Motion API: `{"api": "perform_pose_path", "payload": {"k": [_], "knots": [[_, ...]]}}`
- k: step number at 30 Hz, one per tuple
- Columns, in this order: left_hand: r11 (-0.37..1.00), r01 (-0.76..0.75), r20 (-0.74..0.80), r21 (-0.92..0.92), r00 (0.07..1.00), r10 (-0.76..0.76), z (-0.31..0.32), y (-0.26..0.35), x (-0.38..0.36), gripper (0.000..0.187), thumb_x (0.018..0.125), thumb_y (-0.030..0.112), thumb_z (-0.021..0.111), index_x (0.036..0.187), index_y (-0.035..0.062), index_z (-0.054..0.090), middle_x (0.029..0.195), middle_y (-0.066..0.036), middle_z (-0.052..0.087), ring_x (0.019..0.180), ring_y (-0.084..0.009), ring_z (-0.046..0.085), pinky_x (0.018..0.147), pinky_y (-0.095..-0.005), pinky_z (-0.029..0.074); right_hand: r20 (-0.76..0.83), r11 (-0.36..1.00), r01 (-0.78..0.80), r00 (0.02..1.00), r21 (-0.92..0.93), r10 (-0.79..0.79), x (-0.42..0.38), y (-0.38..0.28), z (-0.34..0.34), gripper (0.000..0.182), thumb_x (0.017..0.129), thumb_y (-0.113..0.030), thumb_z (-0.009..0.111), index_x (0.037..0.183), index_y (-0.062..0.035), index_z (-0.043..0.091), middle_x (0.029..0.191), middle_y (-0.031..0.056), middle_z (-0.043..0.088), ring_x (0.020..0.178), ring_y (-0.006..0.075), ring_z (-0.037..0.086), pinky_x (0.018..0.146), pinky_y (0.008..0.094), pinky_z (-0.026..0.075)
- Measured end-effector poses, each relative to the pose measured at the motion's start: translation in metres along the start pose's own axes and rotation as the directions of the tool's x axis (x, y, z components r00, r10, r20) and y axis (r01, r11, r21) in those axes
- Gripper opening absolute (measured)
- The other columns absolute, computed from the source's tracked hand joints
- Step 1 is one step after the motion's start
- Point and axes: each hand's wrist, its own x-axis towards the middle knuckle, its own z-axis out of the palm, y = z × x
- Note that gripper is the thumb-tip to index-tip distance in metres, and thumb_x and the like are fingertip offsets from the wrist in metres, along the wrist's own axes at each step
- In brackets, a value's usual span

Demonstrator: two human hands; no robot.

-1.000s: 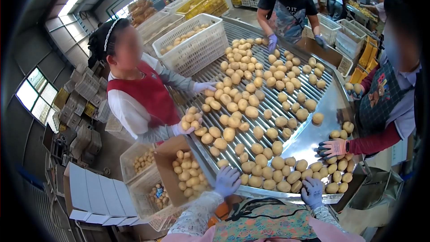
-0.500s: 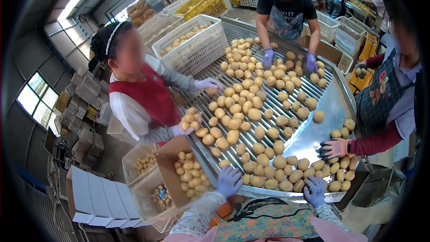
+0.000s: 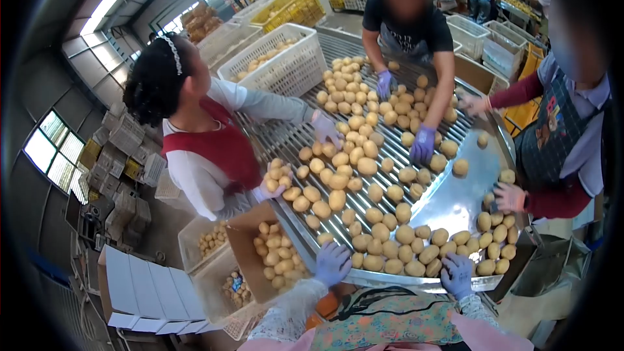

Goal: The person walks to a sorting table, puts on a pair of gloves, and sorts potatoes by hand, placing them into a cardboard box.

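Note:
My left hand point(image 3: 333, 264), in a pale purple glove, rests on the near edge of the metal sorting table point(image 3: 299, 229), fingers spread, beside the nearest potatoes. Further right, my right hand point(image 3: 457, 275), gloved alike, lies with its fingers apart against the row of potatoes point(image 3: 429, 254) along the near rim. Neither hand holds anything that I can see. Many more potatoes point(image 3: 338, 181) are scattered over the table's rollers, and others lie on the smooth metal plate point(image 3: 448, 198) at the right.
A person in a red vest point(image 3: 221, 136) stands left, one in a black shirt point(image 3: 416, 32) opposite, one in a dark apron point(image 3: 559, 123) right. Around the left side are a cardboard box point(image 3: 244, 247) of potatoes, white crates point(image 3: 292, 68) and pale boxes point(image 3: 146, 286).
The left person's hand has moved over the potatoes. The person opposite leans in, one hand now nearer me. The right person's hands have shifted, one reaching further away. My hands have stayed put.

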Motion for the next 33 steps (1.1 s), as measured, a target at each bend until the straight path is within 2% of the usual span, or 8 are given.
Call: {"api": "perform_pose_path", "payload": {"k": [2, 9, 17, 27, 33], "knots": [[1.0, -0.014, -0.022, 0.02, 1.0, 0.015, -0.003, 0.001, 0.003, 0.021, 0.076, 0.021, 0.068, 0.09, 0.0049, 0.067, 0.098, -0.011, 0.065, 0.088, -0.031, 0.059, 0.085, -0.0452, 0.045, -0.018, 1.0, 0.017, 1.0, 0.003, -0.017, 0.001, 0.001, 0.001, 0.033, 0.073, -0.012, 0.068, 0.105, -0.0112, 0.064, 0.116, 0.0101, 0.061, 0.099, 0.036, 0.056, 0.089, 0.0495, 0.044], [1.0, -0.008, -0.032, 0.023, 0.999, 0.008, -0.006, 0.004, 0.003, 0.019, 0.077, 0.021, 0.067, 0.088, 0.0055, 0.066, 0.097, -0.01, 0.066, 0.089, -0.03, 0.06, 0.085, -0.0449, 0.046, 0.028, 1.0, -0.021, 0.999, 0.009, 0.021, 0.001, -0.001, -0.001, 0.033, 0.073, -0.012, 0.067, 0.106, -0.0121, 0.064, 0.117, 0.0099, 0.06, 0.101, 0.0364, 0.055, 0.091, 0.0499, 0.043], [0.999, 0.008, -0.01, 0.048, 1.0, -0.008, -0.006, 0.006, 0.002, 0.021, 0.078, 0.022, 0.067, 0.092, 0.006, 0.066, 0.099, -0.011, 0.065, 0.09, -0.0309, 0.058, 0.088, -0.0453, 0.045, -0.001, 1.0, -0.03, 1.0, -0.001, 0.03, 0.004, -0.005, -0.006, 0.032, 0.074, -0.013, 0.068, 0.105, -0.0125, 0.064, 0.116, 0.0098, 0.061, 0.102, 0.035, 0.055, 0.09, 0.0488, 0.043], [0.998, 0.012, -0.004, 0.061, 1.0, -0.012, -0.008, 0.005, 0.005, 0.018, 0.079, 0.022, 0.066, 0.089, 0.0068, 0.066, 0.1, -0.01, 0.066, 0.093, -0.03, 0.059, 0.087, -0.0453, 0.045, -0.025, 0.999, 0.008, 1.0, -0.036, -0.008, 0.001, 0.0, -0.002, 0.032, 0.072, -0.011, 0.068, 0.104, -0.0122, 0.064, 0.114, 0.0088, 0.061, 0.099, 0.0342, 0.055, 0.089, 0.0475, 0.043], [0.999, 0.031, -0.007, 0.034, 1.0, -0.031, -0.008, 0.008, 0.004, 0.018, 0.078, 0.022, 0.066, 0.089, 0.0064, 0.067, 0.099, -0.01, 0.066, 0.092, -0.0298, 0.059, 0.087, -0.0449, 0.045, 0.026, 0.999, -0.043, 0.999, -0.021, 0.043, 0.005, -0.007, -0.01, 0.031, 0.072, -0.012, 0.068, 0.103, -0.0121, 0.065, 0.115, 0.0083, 0.061, 0.101, 0.034, 0.054, 0.088, 0.0469, 0.043]]}}
